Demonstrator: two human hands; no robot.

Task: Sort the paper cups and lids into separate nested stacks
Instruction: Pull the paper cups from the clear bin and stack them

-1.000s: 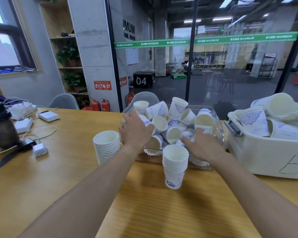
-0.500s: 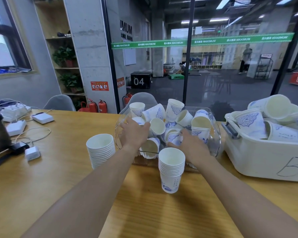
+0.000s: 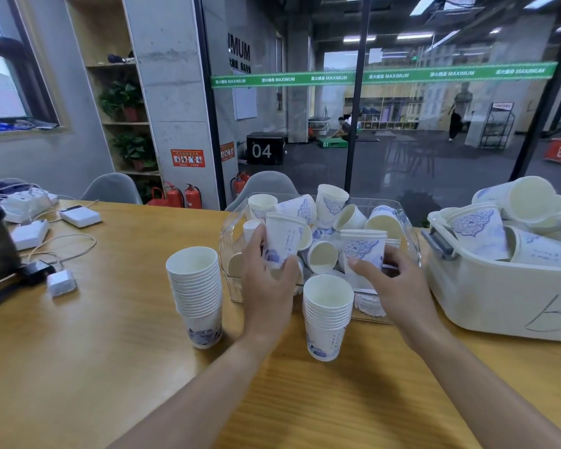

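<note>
Hands each hold one cup: left hand (image 3: pixel 266 283) grips lidded cup (image 3: pixel 282 239), right hand (image 3: pixel 399 286) grips patterned cup (image 3: pixel 363 249).

Table (image 3: pixel 78 367): two nested cup stacks near, left stack (image 3: pixel 196 294) and right stack (image 3: pixel 327 314); tray of loose cups (image 3: pixel 408 236) behind them; bin of cups (image 3: pixel 486 296) right; chargers (image 3: pixel 78 217) far left.

The wooden worktop (image 3: pixel 78 367) carries two upright nested cup stacks, one left (image 3: pixel 195 294) and one centre (image 3: pixel 327 315). Behind them stands a clear bin (image 3: pixel 237 286); a white tub (image 3: pixel 499 303) sits at right. Chargers (image 3: pixel 80 216) and cables (image 3: pixel 68 247) lie far left.
</note>
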